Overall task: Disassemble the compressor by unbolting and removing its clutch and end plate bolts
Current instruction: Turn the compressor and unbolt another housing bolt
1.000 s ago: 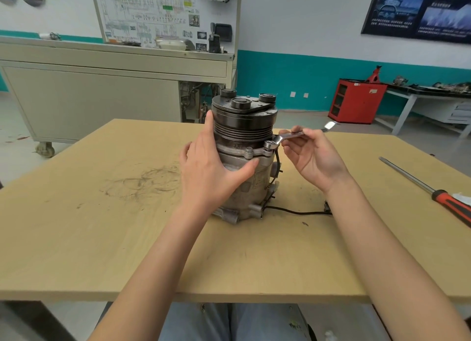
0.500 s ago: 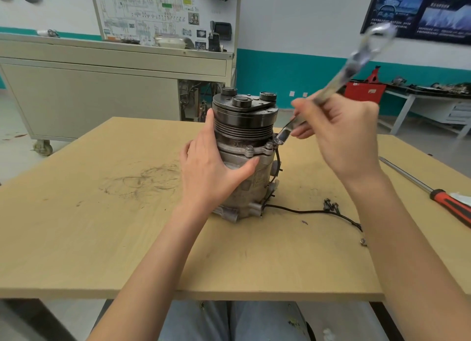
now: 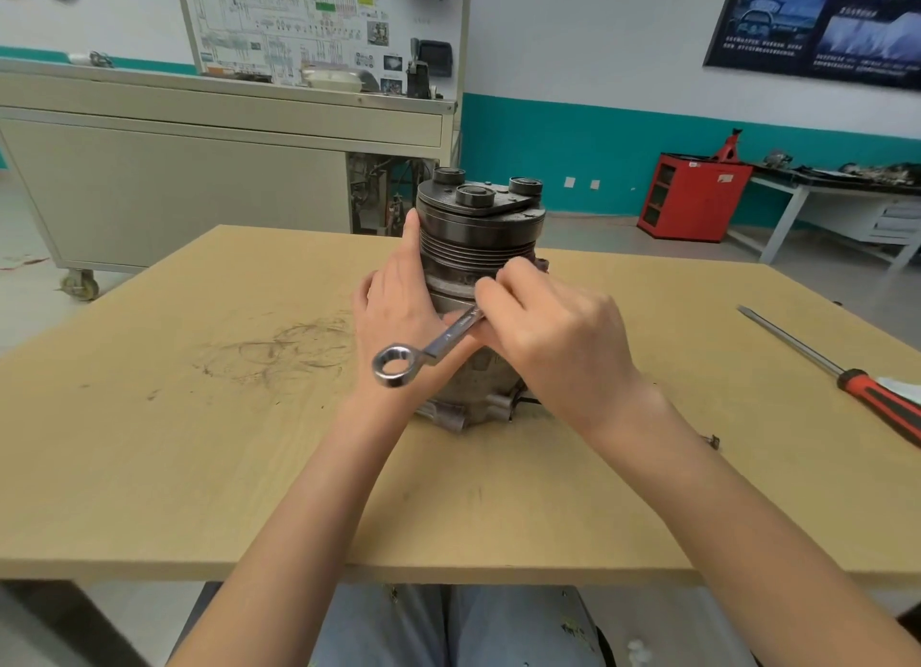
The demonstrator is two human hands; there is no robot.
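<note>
The compressor [image 3: 478,247] stands upright on the desk [image 3: 199,467], between both hands. The left hand [image 3: 398,312] curves round its left side, holding it. The right hand [image 3: 558,327] grips a wrench [image 3: 428,350] at the housing's front, the ring end jutting over the left wrist. Stamped marks on the shank are unreadable. A red-handled screwdriver [image 3: 847,377] lies well right of the right hand.

One compressor [image 3: 478,237], one wrench [image 3: 438,342] (screwdriver [image 3: 877,399], probably)
</note>
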